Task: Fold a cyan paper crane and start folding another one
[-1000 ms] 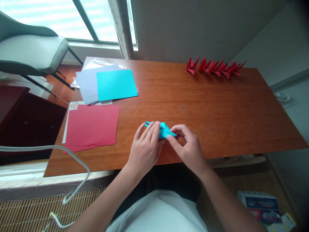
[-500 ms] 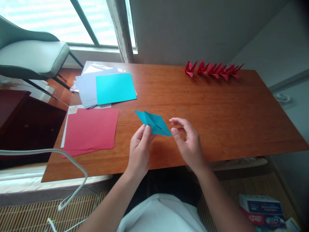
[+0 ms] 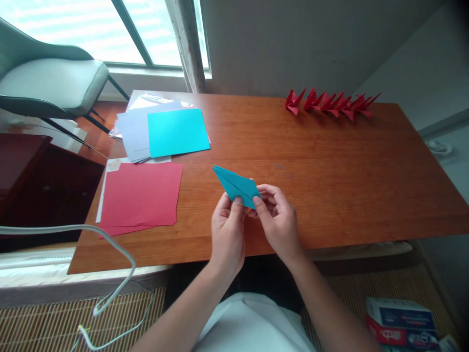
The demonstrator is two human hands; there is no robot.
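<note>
A folded teal paper piece [image 3: 234,184], long and pointed, is lifted a little above the wooden table [image 3: 330,166]. My left hand [image 3: 227,230] pinches its near lower edge with thumb and fingers. My right hand [image 3: 279,222] pinches its right tip. Both hands meet at the piece over the table's near edge.
A row of red folded paper figures [image 3: 331,103] stands at the table's far right. A teal sheet [image 3: 177,132] lies on pale grey sheets at the far left, with red sheets [image 3: 141,194] nearer. A grey chair [image 3: 51,80] is at the left, a white cable [image 3: 110,249] below, boxes [image 3: 401,320] on the floor.
The teal piece was pressed flat on the table, then my left hand lifted it. My right hand let go, then came back and pinched its right tip.
</note>
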